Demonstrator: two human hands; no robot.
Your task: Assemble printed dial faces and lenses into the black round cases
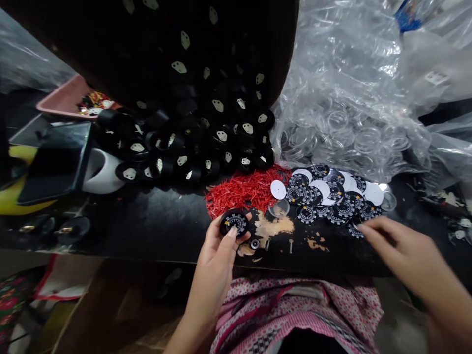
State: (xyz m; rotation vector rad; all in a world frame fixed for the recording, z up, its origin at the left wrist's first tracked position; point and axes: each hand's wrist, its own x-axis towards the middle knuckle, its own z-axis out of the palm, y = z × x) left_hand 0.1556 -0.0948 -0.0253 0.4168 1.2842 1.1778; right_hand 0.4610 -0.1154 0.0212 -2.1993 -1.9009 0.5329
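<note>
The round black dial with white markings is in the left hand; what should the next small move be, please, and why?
Probably the right hand should pick up one small, silvery, screw-like piece: the left hand steadies the round black dial with its thumb, and that piece lies loose on the black tabletop between the hands.

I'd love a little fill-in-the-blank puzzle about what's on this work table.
1. The round black piece is held in the person's ____ hand.
2. The thin pieces heaped just left of the dials are coloured ____.
3. The tray holding small parts is coloured ____.

Missing words: left; red; pink.
</note>
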